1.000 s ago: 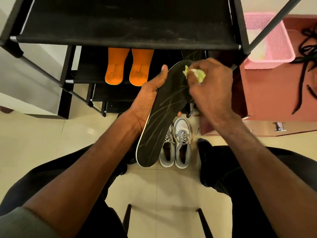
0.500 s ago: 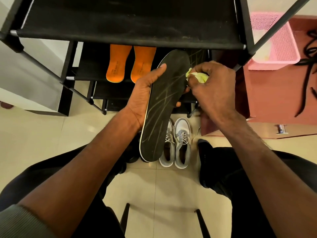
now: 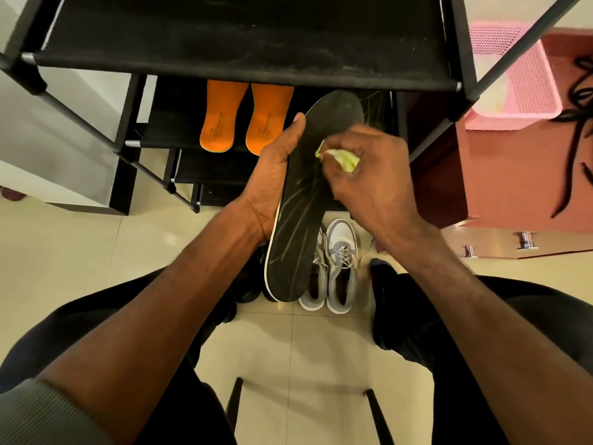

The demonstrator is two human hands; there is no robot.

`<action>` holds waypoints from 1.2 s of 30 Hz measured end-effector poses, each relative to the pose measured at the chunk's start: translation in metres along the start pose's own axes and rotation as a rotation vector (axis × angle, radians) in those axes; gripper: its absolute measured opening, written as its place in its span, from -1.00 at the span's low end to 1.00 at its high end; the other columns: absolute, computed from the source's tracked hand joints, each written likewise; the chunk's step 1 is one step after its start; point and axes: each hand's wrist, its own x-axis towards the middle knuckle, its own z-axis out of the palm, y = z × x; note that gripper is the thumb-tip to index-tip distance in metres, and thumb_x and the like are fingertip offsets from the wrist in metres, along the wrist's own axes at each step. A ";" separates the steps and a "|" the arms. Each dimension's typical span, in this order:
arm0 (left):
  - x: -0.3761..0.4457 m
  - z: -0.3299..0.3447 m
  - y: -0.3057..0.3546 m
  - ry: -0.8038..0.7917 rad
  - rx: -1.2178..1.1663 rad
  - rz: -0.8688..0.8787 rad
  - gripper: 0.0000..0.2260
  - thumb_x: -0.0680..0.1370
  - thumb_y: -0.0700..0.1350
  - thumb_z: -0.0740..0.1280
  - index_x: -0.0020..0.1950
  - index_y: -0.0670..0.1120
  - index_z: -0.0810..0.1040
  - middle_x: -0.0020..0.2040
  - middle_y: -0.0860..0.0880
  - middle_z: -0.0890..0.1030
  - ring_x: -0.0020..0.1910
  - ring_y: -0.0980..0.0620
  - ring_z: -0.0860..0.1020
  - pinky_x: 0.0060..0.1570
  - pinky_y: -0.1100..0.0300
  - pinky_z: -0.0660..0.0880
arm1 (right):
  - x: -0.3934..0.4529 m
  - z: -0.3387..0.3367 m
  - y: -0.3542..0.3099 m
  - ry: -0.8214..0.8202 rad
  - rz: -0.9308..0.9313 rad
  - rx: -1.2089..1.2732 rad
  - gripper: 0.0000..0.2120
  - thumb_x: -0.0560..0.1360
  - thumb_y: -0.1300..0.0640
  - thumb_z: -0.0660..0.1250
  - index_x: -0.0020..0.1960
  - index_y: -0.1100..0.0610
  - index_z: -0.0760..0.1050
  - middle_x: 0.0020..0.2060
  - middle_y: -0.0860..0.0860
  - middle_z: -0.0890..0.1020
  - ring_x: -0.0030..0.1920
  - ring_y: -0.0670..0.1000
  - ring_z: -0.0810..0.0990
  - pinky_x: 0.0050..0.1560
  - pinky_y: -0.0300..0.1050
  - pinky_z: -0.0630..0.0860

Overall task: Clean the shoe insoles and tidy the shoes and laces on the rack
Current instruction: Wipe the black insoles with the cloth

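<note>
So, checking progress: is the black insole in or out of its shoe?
Out: left hand holds the black insole in the air.

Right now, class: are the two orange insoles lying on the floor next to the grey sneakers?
No. The orange insoles lie on a lower shelf of the black rack, while the grey sneakers stand on the floor.

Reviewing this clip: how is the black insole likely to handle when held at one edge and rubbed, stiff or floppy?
Probably fairly stiff: the black insole stays straight though the left hand grips only its side edge. Likely light, since one hand holds it up. It may flex a little where the right hand presses the yellow-green cloth on it.
</note>
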 end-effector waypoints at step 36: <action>0.000 0.006 0.002 0.031 -0.025 -0.016 -0.48 0.75 0.02 0.05 -0.08 -0.12 0.75 -0.12 -0.09 0.71 -0.14 -0.02 0.69 -0.04 0.04 0.58 | -0.001 -0.001 -0.003 -0.007 0.056 -0.039 -0.88 0.51 0.15 0.46 0.02 0.12 0.74 -0.09 -0.04 0.70 -0.16 -0.07 0.67 -0.14 -0.02 0.67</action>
